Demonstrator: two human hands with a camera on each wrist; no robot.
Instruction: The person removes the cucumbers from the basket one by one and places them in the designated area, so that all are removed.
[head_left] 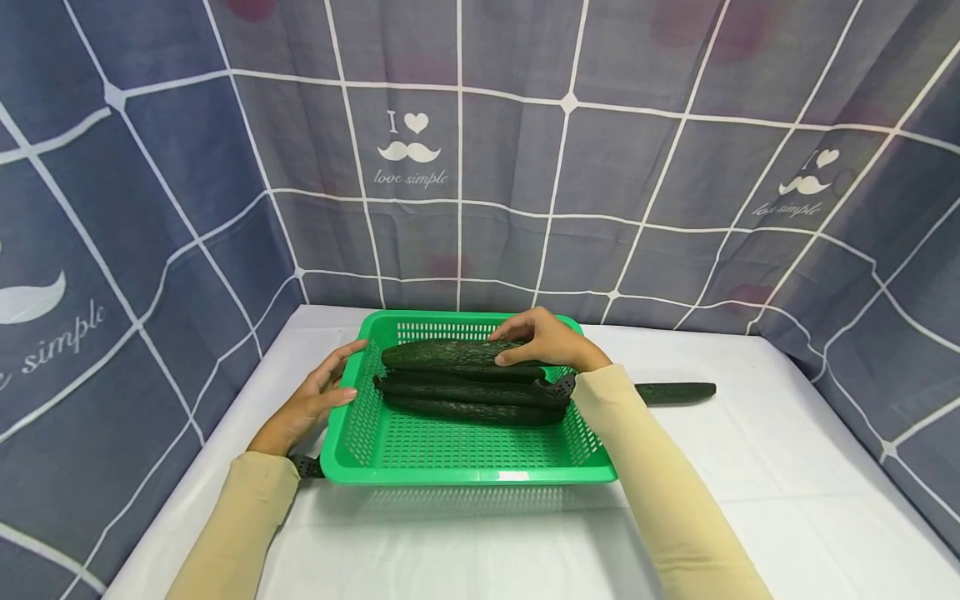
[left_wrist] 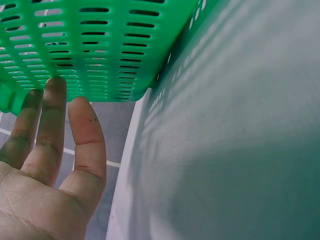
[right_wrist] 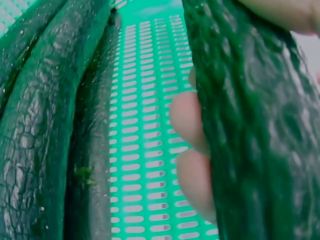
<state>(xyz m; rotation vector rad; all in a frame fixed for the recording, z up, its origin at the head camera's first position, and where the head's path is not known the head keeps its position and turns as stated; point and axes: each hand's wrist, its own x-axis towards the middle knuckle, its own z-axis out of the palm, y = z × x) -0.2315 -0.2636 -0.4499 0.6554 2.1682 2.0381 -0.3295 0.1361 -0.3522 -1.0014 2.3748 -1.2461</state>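
Note:
A green perforated basket (head_left: 465, 477) holds several dark green cucumbers (head_left: 472, 411) lying lengthwise. At its back, my right hand (head_left: 546, 340) grips the rearmost cucumber (head_left: 431, 356); in the right wrist view that cucumber (right_wrist: 260, 125) fills the right side, fingertips (right_wrist: 192, 120) curled round it. Other cucumbers (right_wrist: 40, 120) lie at left in that view. My left hand (head_left: 311, 402) is at the basket's left rim, thumb and fingers spread. The left wrist view shows the left hand (left_wrist: 55, 165) with fingertips against or close to the slotted wall (left_wrist: 100, 50).
One cucumber (head_left: 678, 393) lies on the white tabletop (head_left: 750, 500) right of the basket, partly behind the right sleeve. A grey-blue checked curtain (head_left: 510, 167) with white lines and lettering stands behind and on both sides.

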